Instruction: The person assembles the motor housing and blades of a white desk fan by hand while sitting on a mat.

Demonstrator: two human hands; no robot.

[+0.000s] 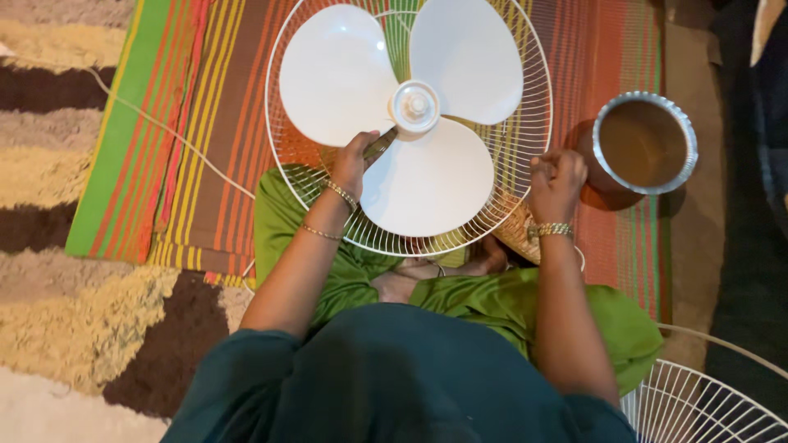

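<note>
Two hands show, the left hand (355, 162) and the right hand (556, 182). One fan (410, 107) carries three white blades on one hub (415, 105). Two wire grilles: one (525, 156) behind the blades, another (698, 402) at the lower right. One metal pot (643, 143). One striped mat (189, 123). One white cord (164, 131). Bangles: two on the left wrist, one on the right.

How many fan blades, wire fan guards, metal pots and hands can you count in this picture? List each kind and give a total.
Fan blades: 3
Wire fan guards: 2
Metal pots: 1
Hands, left hand and right hand: 2
Total: 8
</note>
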